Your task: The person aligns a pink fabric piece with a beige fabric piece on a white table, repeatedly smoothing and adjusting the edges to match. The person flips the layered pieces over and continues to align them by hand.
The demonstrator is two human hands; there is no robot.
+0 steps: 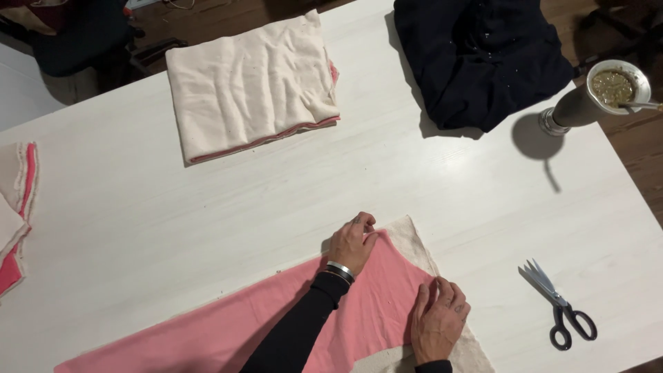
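1. Pink fabric [235, 324] lies nearest, spread flat along the near edge of the white table [138, 221] and running from the lower left up toward the middle, where its right end overlaps a cream fabric piece [414, 242].
2. Far left, at the table's edge, a small stack of cream and pink fabric pieces [15, 207] sits well apart from the hands.
3. Toward the back left of centre, a folded cream cloth [252, 86] rests on the table, with a pink layer showing along its lower edge.
4. At the middle, the left hand [352, 243] lies palm down on the upper end of the pink fabric, fingers curled at its edge where it meets the cream piece; a black sleeve and a metal bracelet [340, 269] cover the wrist. It presses rather than grips.
5. Just to the right and nearer, the right hand [438, 321] rests flat with fingers together on the right edge of the pink fabric, over the cream piece; it grasps nothing.
6. Behind, right of centre, a dark navy garment [480, 59] lies bunched.
7. Further right, black-handled scissors [561, 304] lie on the table, blades nearly together, near the right hand but apart from it.
8. Far right at the back, a metal cup [601, 93] with a straw stands at the table's edge.
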